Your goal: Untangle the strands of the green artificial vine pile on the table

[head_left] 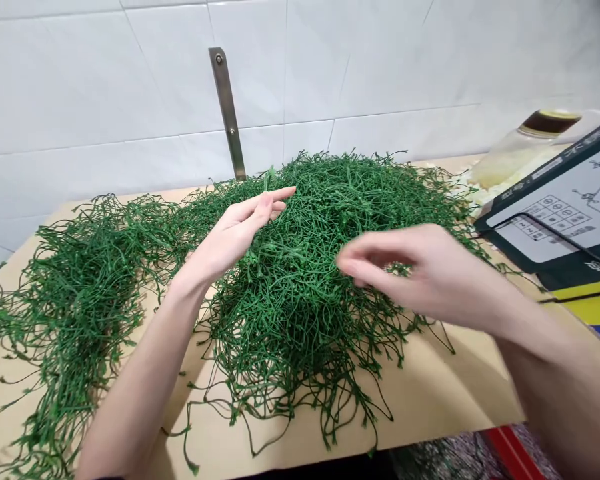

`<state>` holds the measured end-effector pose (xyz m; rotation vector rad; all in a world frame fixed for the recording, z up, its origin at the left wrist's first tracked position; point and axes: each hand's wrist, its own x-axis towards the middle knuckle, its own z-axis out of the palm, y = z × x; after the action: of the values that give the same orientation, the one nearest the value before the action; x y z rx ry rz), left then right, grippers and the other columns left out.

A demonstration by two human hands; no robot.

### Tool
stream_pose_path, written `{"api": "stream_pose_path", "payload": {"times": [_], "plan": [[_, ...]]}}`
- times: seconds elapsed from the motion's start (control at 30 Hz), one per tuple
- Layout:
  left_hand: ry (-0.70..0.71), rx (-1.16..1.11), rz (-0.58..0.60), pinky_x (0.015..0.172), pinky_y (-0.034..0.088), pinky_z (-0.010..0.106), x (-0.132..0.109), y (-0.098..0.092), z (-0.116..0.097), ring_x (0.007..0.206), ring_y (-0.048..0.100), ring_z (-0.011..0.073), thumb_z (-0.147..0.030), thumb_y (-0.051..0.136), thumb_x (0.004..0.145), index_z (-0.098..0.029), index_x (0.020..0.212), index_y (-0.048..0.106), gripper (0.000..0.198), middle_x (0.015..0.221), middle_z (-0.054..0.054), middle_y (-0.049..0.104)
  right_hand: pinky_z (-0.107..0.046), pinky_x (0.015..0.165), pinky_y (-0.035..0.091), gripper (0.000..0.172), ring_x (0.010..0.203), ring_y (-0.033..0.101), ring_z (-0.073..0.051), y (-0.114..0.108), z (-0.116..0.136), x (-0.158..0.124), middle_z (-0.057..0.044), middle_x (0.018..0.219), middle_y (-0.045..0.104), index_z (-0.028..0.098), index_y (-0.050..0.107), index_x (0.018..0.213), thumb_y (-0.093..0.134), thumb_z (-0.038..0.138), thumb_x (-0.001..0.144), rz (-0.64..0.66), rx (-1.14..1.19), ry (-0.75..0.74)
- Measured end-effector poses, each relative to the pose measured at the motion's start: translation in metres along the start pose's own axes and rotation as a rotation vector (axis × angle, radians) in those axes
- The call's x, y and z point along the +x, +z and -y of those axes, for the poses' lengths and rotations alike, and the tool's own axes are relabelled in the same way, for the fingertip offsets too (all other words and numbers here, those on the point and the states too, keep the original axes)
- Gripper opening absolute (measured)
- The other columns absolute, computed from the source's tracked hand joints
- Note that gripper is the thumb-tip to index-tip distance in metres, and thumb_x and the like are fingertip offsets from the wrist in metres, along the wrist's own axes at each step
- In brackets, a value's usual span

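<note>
A large tangled heap of thin green plastic stems (pixel 300 313) with small forked ends covers the middle of the table. Over the heap's left side is my left hand (pixel 245 223), its thumb pressed to the fingers, which point right. A lighter green plastic stem (pixel 270 177) sticks up just past the thumb and appears pinched there. My right hand (pixel 405 263) hovers at the heap's right side, thumb and fingertips brought together and blurred by motion. Whatever lies between those fingertips is too blurred to make out.
More green stems (pixel 90 293) spread along the left of the tan tabletop (pixel 440 393). A metal strip (pixel 227 113) stands against the tiled wall (pixel 145 80). On the right are a clear jar (pixel 505 157) with a dark lid and a printed box (pixel 555 213) with a black cord.
</note>
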<state>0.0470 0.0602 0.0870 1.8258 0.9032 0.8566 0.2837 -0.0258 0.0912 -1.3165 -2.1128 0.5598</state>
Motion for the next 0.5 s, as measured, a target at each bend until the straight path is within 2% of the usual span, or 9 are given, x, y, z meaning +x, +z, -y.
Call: {"api": "stream_pose_path", "payload": {"times": [0.07, 0.13, 0.17, 0.3, 0.4, 0.5], "plan": [[-0.002, -0.085, 0.002, 0.108, 0.042, 0.043, 0.001, 0.002, 0.002, 0.123, 0.059, 0.026, -0.05, 0.047, 0.096, -0.025, 0.132, 0.062, 0.046, 0.128, 0.008, 0.068, -0.026, 0.059, 0.047, 0.021, 0.064, 0.062, -0.012, 0.018, 0.008, 0.043, -0.004, 0.081, 0.074, 0.016, 0.075, 0.092, 0.061, 0.032, 0.089, -0.047, 0.093, -0.025], [-0.001, -0.136, -0.002, 0.105, 0.045, 0.043, 0.002, 0.005, 0.003, 0.122, 0.059, 0.0283, -0.051, 0.053, 0.093, -0.026, 0.13, 0.064, 0.046, 0.123, 0.008, 0.07, -0.026, 0.062, 0.047, 0.022, 0.068, 0.061, -0.012, 0.033, 0.01, 0.068, -0.006, 0.085, 0.073, 0.013, 0.074, 0.09, 0.065, 0.032, 0.086, -0.093, 0.183, -0.1], [0.003, -0.152, -0.007, 0.103, 0.047, 0.042, 0.002, 0.005, 0.004, 0.122, 0.059, 0.0287, -0.051, 0.054, 0.092, -0.026, 0.129, 0.065, 0.046, 0.119, 0.008, 0.072, -0.025, 0.061, 0.045, 0.021, 0.065, 0.058, -0.011, 0.039, 0.009, 0.075, -0.005, 0.08, 0.072, 0.012, 0.074, 0.086, 0.064, 0.03, 0.086, -0.086, 0.206, -0.137], [-0.004, -0.16, -0.006, 0.099, 0.05, 0.036, 0.004, 0.007, 0.009, 0.113, 0.063, 0.0237, -0.047, 0.063, 0.088, -0.025, 0.133, 0.061, 0.05, 0.115, 0.007, 0.072, -0.024, 0.054, 0.037, 0.022, 0.057, 0.049, -0.009, 0.049, -0.001, 0.085, -0.002, 0.063, 0.063, 0.009, 0.072, 0.075, 0.059, 0.023, 0.086, -0.094, 0.228, -0.183], [-0.065, -0.068, -0.002, 0.088, 0.052, 0.031, 0.003, 0.006, 0.012, 0.097, 0.066, 0.0201, -0.038, 0.08, 0.074, -0.019, 0.119, 0.069, 0.05, 0.107, 0.007, 0.073, -0.024, 0.054, 0.035, 0.023, 0.059, 0.048, -0.009, 0.046, -0.01, 0.087, -0.002, 0.066, 0.063, 0.009, 0.073, 0.078, 0.058, 0.024, 0.086, -0.101, 0.279, -0.159], [-0.136, -0.014, -0.061, 0.078, 0.052, 0.031, 0.002, 0.005, 0.014, 0.083, 0.066, 0.0181, -0.035, 0.084, 0.067, -0.015, 0.107, 0.073, 0.046, 0.097, 0.007, 0.074, -0.025, 0.052, 0.033, 0.026, 0.057, 0.045, -0.009, 0.039, -0.016, 0.087, -0.002, 0.063, 0.061, 0.009, 0.075, 0.079, 0.06, 0.03, 0.086, -0.071, 0.324, -0.121]]}}
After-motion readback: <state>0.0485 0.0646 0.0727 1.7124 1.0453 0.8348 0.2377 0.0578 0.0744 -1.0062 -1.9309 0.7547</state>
